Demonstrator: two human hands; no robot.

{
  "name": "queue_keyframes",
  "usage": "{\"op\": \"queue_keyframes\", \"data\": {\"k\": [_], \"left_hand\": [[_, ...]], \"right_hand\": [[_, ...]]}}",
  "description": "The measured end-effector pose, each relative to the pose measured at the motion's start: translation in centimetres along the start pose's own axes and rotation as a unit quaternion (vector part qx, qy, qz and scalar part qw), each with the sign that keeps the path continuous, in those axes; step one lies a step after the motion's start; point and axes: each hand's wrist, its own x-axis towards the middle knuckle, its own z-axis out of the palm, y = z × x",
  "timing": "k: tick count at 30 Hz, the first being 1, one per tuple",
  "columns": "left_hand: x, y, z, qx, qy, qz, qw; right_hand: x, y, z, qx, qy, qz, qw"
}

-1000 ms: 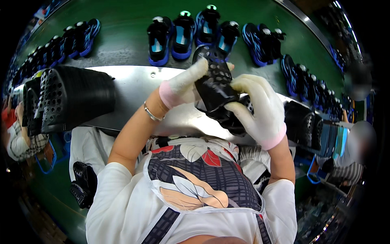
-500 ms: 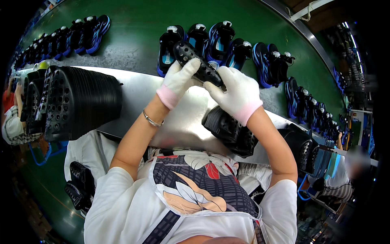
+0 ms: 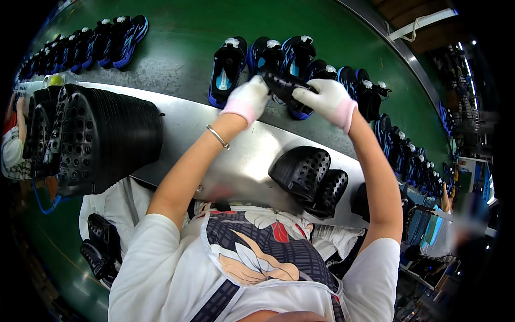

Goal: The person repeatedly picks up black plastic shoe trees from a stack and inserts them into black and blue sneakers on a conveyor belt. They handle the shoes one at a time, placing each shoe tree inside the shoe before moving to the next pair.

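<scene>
Between my gloved hands is a black perforated plastic shoe insert (image 3: 284, 86), tilted over the row of shoes. My right hand (image 3: 328, 99) is closed on its right end, thumb in front. My left hand (image 3: 250, 97) is closed at its other end, fingers curled and partly hidden. Just beyond are black-and-blue sneakers, including one (image 3: 227, 67) with a light blue insole and another (image 3: 299, 53) behind the insert. The insert partly covers the shoes below it, and I cannot tell whether it touches them.
A tall nested stack of black inserts (image 3: 110, 142) stands left on the metal ledge (image 3: 230, 161). A smaller pile (image 3: 303, 172) lies nearer, right of centre. More sneakers (image 3: 126, 40) line the green conveyor belt (image 3: 182, 32) on both sides. A co-worker's arm (image 3: 446, 198) shows far right.
My hands and the insert have moved slightly right. The insert has turned so fewer of its holes show. My left hand has shifted toward its far end.
</scene>
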Motion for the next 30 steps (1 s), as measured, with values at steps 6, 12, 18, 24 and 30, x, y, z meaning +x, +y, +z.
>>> {"op": "queue_keyframes", "data": {"k": [6,12,18,24,30], "left_hand": [[-0.3,-0.1,2.7,-0.071,0.023,0.05,0.996],[0.4,-0.3,2.1,-0.011,-0.071,0.013,0.997],[1.4,-0.6,1.6,-0.023,-0.161,-0.115,0.98],[1.5,-0.7,1.3,-0.019,-0.186,-0.104,0.977],[1.7,-0.3,0.9,0.031,-0.196,-0.105,0.974]], "right_hand": [[4.1,-0.9,-2.5,-0.083,-0.096,0.026,0.992],[7.0,-4.1,2.7,-0.247,-0.07,0.051,0.965],[8.6,-5.3,5.7,-0.341,-0.102,0.065,0.932],[9.0,-6.1,5.5,-0.362,-0.117,0.038,0.924],[9.6,-4.5,6.6,-0.323,-0.061,0.029,0.944]]}}
